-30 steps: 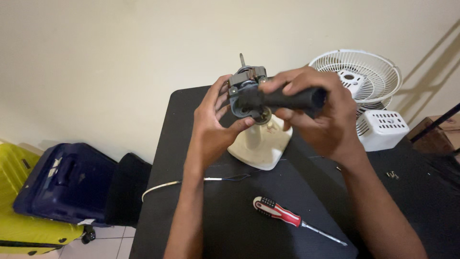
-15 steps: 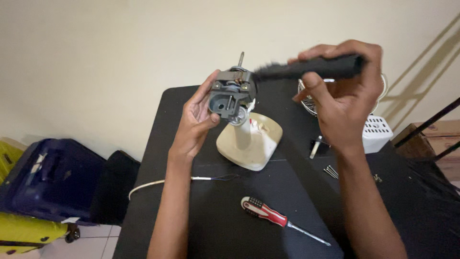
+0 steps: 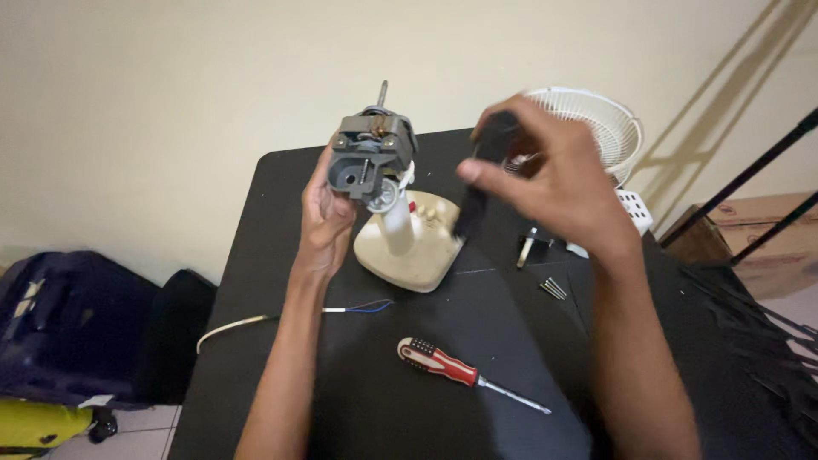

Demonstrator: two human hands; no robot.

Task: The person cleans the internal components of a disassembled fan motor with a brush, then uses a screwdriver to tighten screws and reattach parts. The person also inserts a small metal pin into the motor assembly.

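My left hand (image 3: 328, 217) grips a grey fan motor (image 3: 372, 153) with a metal shaft sticking up; it stands on a white neck above a cream fan base (image 3: 409, 251). To its right, my right hand (image 3: 558, 183) is closed around a long black part (image 3: 479, 183), which hangs nearly upright over the base's right edge. A red-handled screwdriver (image 3: 443, 365) lies on the black table (image 3: 264, 196) in front of the base, between my forearms. A white cable with bare blue ends (image 3: 281, 317) runs left from under my left forearm.
A white fan grille (image 3: 609, 119) and a white vented box (image 3: 635, 209) sit at the table's back right. Small screws (image 3: 554, 288) and a metal piece (image 3: 528, 247) lie right of the base. Dark and yellow suitcases (image 3: 51, 341) stand on the floor at left.
My right hand swung the black part from level, high over the motor, down to nearly upright beside the base. The left hand kept its hold on the motor.
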